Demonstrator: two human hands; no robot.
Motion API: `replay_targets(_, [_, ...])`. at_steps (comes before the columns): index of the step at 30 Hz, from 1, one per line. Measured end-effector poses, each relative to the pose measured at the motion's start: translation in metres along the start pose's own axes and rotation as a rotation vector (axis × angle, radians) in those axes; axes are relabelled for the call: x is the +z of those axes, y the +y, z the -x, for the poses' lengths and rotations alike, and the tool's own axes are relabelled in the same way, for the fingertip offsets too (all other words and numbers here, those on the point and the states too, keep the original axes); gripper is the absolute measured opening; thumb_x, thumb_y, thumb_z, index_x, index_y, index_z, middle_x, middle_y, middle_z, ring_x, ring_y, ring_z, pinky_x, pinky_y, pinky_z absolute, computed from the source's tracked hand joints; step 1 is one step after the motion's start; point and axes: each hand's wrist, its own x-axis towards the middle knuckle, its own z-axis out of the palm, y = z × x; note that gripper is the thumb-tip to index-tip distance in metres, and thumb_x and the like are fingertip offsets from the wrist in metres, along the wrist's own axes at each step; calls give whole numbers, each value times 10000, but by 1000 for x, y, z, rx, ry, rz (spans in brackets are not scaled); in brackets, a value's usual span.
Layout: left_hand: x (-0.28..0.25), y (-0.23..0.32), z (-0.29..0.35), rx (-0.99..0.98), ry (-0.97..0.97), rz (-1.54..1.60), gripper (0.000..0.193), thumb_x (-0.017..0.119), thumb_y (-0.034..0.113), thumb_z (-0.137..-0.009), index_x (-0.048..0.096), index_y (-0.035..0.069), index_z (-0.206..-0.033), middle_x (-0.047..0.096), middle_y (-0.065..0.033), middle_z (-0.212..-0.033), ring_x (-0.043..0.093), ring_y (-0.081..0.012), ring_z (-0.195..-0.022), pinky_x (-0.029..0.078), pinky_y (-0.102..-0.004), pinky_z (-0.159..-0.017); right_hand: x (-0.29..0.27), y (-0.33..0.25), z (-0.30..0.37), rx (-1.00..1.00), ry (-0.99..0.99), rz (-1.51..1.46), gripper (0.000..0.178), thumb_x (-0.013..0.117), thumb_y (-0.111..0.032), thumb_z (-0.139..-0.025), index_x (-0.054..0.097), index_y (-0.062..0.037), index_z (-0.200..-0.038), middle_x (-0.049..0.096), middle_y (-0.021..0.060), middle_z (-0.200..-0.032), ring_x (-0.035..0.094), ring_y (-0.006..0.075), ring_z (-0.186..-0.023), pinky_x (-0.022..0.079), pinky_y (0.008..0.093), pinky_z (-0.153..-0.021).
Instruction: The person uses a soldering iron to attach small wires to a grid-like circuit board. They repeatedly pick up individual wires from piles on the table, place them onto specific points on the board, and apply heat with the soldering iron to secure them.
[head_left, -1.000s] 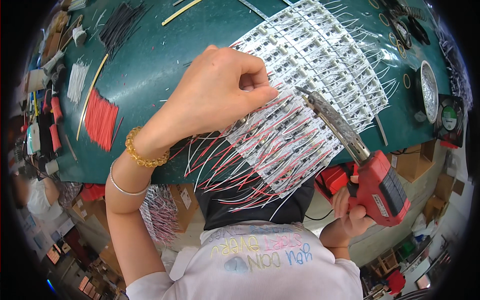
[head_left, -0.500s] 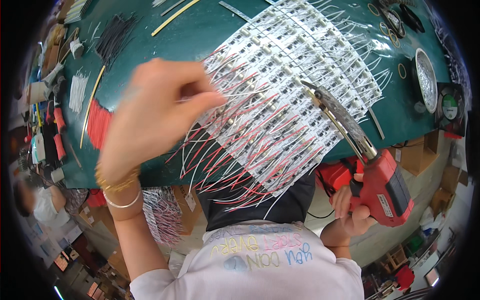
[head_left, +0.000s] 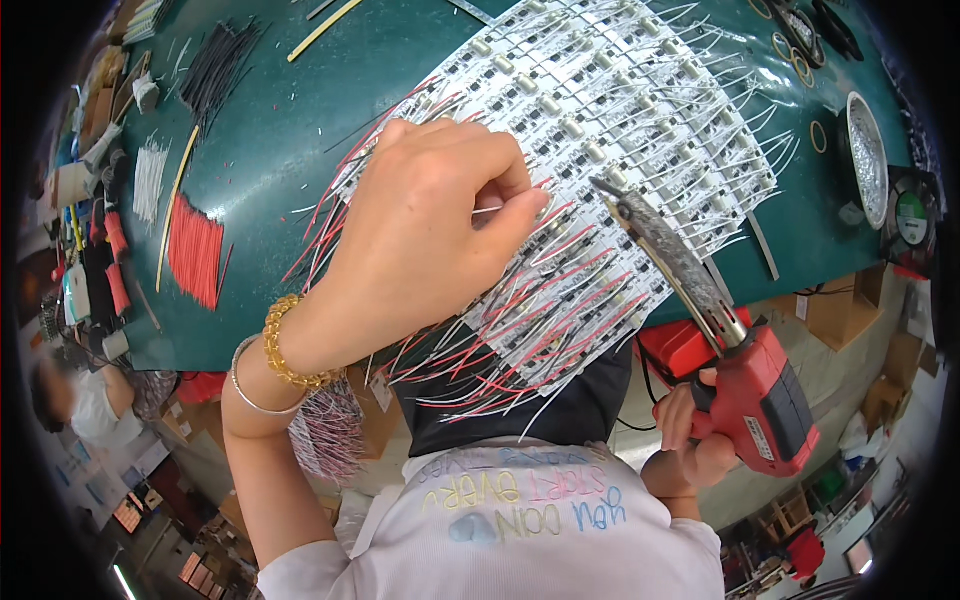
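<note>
A white panel of circuit boards [head_left: 560, 110] lies across the table edge, with rows of small dark parts. Red and white wires [head_left: 540, 320] stick out along its near left side, and white wires fringe its far right side. Over the panel's left part, my left hand [head_left: 430, 215] is pinched, thumb against fingers, with a thin white wire [head_left: 487, 210] showing in the gap. My right hand [head_left: 695, 440] grips the handle of a red and black soldering gun [head_left: 762, 400]. The gun's dark tip [head_left: 605, 188] sits just right of my left fingertips, over the boards; contact cannot be made out.
On the green table [head_left: 290, 150] lie bundles of red wires [head_left: 195, 250], white wires [head_left: 150, 180] and black wires [head_left: 215, 70], beside a yellow strip [head_left: 178, 205]. A metal bowl [head_left: 866, 160] and rubber bands [head_left: 818, 137] are at right. Cardboard boxes [head_left: 840, 315] stand below the table.
My left hand has moved right and farther over the panel, its fingertips now close to the gun's tip. The soldering gun has shifted slightly left and nearer to me.
</note>
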Motion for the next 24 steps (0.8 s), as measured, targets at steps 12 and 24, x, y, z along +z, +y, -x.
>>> replay_targets(12, [-1,-2,-2,11,-20,7,159,679,87,-715,548,40,-638,512,-17,-579,464,-154,-538,336,-283,-654,-21,26,30,71,137,214,692,607,-559,-762,453,32,-1088,486,20,-642,466,129,-521,385,271,-499])
replay_targets(24, [-1,-2,-2,-34,-44,36,187,680,109,-728,535,34,-637,494,-5,-575,446,-128,-520,332,-271,-648,-17,15,31,203,179,75,793,671,-571,-711,422,19,-1179,548,42,-884,539,156,-762,434,300,-693])
